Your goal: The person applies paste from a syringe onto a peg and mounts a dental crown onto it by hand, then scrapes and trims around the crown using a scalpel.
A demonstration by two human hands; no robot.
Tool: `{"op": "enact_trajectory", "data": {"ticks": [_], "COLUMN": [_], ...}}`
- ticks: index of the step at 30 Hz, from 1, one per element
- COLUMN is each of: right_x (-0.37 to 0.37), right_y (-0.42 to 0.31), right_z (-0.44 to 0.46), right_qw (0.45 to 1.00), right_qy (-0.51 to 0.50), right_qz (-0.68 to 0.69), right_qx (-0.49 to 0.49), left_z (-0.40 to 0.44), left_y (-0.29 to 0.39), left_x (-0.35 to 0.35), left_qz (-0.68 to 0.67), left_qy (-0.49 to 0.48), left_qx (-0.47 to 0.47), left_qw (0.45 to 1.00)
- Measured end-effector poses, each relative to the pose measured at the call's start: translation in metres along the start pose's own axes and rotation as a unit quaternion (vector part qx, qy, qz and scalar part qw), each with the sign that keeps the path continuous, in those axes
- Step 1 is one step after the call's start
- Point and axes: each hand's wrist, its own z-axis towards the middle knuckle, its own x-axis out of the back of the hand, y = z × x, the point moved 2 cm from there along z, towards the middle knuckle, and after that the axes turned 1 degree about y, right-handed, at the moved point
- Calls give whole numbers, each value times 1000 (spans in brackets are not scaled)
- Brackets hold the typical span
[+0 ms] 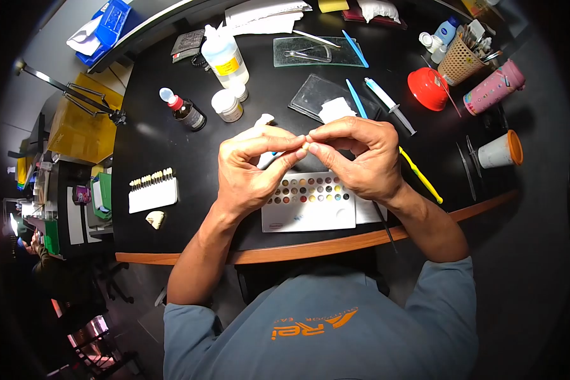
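Note:
My left hand (253, 166) and my right hand (361, 155) meet above the desk, both closed in a pinch. Between their thumbs and index fingertips is a small ivory-yellow piece (306, 145), resembling a dental crown; the fingers cover most of it. Below the hands lies a white palette (310, 219) with rows of coloured round wells, partly hidden by them. A crumpled white tissue (337, 110) sits just beyond the right fingers, on a dark flat case (313, 94). A pale tooth-like model (265, 119) shows behind the left hand.
To the left stand a tooth shade guide (153, 193), a dropper bottle (187, 113), a jar (227, 106) and a large bottle (224, 58). On the right are a syringe (391, 106), a yellow-handled tool (420, 175), tweezers (467, 171), a red bowl (426, 88) and a lidded cup (497, 152).

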Motion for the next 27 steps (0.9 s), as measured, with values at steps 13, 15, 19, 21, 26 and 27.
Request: {"op": "enact_trajectory", "data": {"ticks": [13,15,19,21,26,27], "right_x": [-1,-1,-2,-3,-2,-2], "right_y": [-2,-4,-2,-2,-4,-5], "right_z": [1,2,1,1,0,1], "right_qw": [1000,1000,1000,1000,1000,1000], "right_qy": [1,4,10,13,7,10], "right_qz": [5,4,14,16,-20,-25], "right_qx": [-4,1,0,-4,-5,-5], "left_z": [0,0,-1,-1,0,0], "left_y": [-3,-3,-3,-3,-4,-4], "left_x": [2,2,4,4,5,5], "left_qz": [-41,-48,-52,-56,-25,-26], "left_qy": [13,19,23,25,17,18], "left_qx": [25,31,38,39,29,27], "left_qw": [999,998,998,997,999,999]}}
